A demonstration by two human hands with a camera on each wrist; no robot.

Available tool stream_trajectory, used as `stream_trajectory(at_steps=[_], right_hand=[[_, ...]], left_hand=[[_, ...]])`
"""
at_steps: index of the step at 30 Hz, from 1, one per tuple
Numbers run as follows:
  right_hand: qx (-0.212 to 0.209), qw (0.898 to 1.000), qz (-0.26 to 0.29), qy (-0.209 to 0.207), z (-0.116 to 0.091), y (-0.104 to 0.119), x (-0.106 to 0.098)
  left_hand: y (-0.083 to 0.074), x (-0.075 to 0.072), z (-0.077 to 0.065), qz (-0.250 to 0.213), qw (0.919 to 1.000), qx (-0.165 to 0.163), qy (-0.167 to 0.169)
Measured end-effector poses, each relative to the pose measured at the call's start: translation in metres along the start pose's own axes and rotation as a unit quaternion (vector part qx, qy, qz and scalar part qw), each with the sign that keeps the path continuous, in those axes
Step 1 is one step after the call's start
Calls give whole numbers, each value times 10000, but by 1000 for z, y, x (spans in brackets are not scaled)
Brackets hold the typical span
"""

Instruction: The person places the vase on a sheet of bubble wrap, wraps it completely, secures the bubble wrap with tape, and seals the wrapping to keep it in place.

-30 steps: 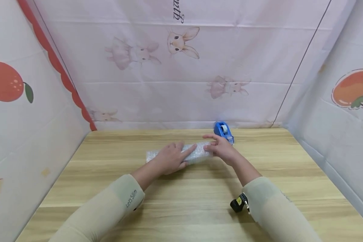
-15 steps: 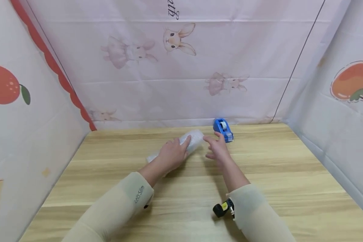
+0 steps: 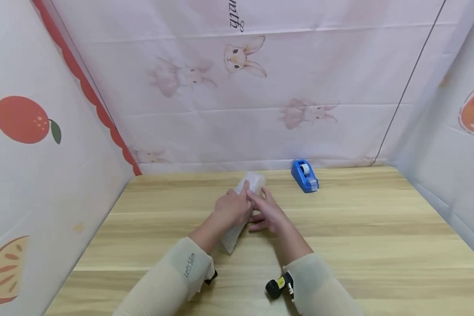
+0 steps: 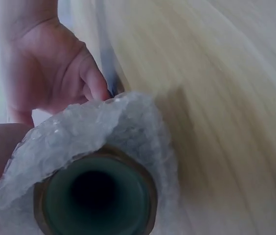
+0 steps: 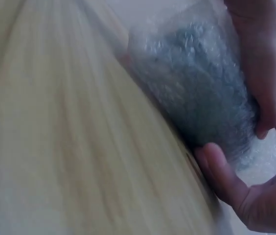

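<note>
A roll of bubble wrap (image 3: 232,237) lies slanted on the wooden table, its near end toward me. In the left wrist view, the wrap (image 4: 79,127) surrounds a hollow greenish tube-like object (image 4: 96,191) with a brown angular rim; its exact kind is unclear. My left hand (image 3: 233,207) grips the roll from above at its middle, index finger lying along it. My right hand (image 3: 270,213) is at the roll's right side, fingers loosely spread, thumb close to the left hand. In the right wrist view, fingertips of the right hand (image 5: 260,200) touch the underside of the wrapped bundle.
A blue tape dispenser (image 3: 305,176) with a roll of tape stands behind and to the right, near the back wall. Printed cloth walls (image 3: 205,131) enclose the wooden table (image 3: 363,245) at the back and both sides.
The wrapped roll has turned from lying crosswise to pointing away from me, with its near end drawn closer. The right hand left its right end, then came back to its side.
</note>
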State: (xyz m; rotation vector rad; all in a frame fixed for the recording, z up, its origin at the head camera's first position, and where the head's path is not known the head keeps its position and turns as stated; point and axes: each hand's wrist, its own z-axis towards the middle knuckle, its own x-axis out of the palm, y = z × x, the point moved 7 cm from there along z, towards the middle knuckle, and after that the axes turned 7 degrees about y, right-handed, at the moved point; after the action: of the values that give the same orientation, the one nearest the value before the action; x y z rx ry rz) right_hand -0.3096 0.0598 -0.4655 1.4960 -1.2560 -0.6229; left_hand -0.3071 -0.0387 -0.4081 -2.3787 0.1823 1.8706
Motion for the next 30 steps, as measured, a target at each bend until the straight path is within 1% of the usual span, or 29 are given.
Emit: stream_trajectory(at_steps=[1, 6, 9, 11, 12, 13, 14, 15, 16, 17, 18, 19, 20, 21, 22, 23, 25, 27, 28, 29, 30], right_hand=[[-16, 10000, -17, -8, 0, -1, -1], [-213, 9997, -46, -82, 3, 4, -4], [-251, 9994, -134, -203, 3, 6, -8], [-257, 9991, -242, -227, 3, 7, -11], [-258, 9990, -280, -222, 3, 7, -14], [-272, 9989, -335, -205, 3, 8, -16], [-285, 9986, -408, -178, 3, 8, -20], [-288, 9983, -478, -156, 2, 8, -23], [-269, 9981, -538, -127, 2, 8, -27], [-264, 9977, -615, -87, 2, 8, -30], [-262, 9973, -685, -36, 2, 8, -33], [-234, 9969, -746, 11, 1, 8, -36], [-207, 9966, -797, 61, 1, 7, -38], [-186, 9963, -826, 117, 1, 7, -39], [-177, 9959, -871, 172, 1, 7, -40], [-189, 9955, -902, 221, 1, 7, -41], [-192, 9952, -917, 272, 2, 7, -42], [-230, 9945, -968, 330, 3, 8, -43], [-248, 9941, -996, 357, 4, 9, -43], [-266, 9937, -1012, 399, 4, 9, -43], [-277, 9934, -1023, 438, 5, 10, -42]], left_hand=[[-1, 1, 0, -63, 9999, -68, 45], [2, -1, -1, -400, 9986, -325, 78], [1, -2, -4, -707, 9969, -260, 239], [1, -2, -8, -1177, 9920, -67, 440], [1, -3, -10, -1521, 9867, 106, 560], [2, -3, -13, -1948, 9780, 302, 682], [3, -4, -15, -2357, 9672, 508, 794], [5, -5, -17, -2788, 9534, 729, 893], [8, -4, -19, -3200, 9378, 925, 981], [11, -4, -20, -3561, 9221, 1105, 1038], [15, -3, -20, -3841, 9081, 1273, 1074], [18, -1, -19, -4012, 8991, 1389, 1068], [21, 1, -18, -4070, 8949, 1523, 1020], [23, 2, -16, -4062, 8945, 1605, 954], [25, 4, -14, -3983, 8978, 1671, 856], [26, 5, -12, -3850, 9038, 1723, 720], [28, 5, -9, -3485, 9187, 1827, 348], [28, 2, -7, -3172, 9285, 1932, -24], [27, 1, -6, -3089, 9286, 2050, -183], [26, -1, -5, -3034, 9269, 2188, -320], [25, -3, -5, -3027, 9231, 2336, -397]])
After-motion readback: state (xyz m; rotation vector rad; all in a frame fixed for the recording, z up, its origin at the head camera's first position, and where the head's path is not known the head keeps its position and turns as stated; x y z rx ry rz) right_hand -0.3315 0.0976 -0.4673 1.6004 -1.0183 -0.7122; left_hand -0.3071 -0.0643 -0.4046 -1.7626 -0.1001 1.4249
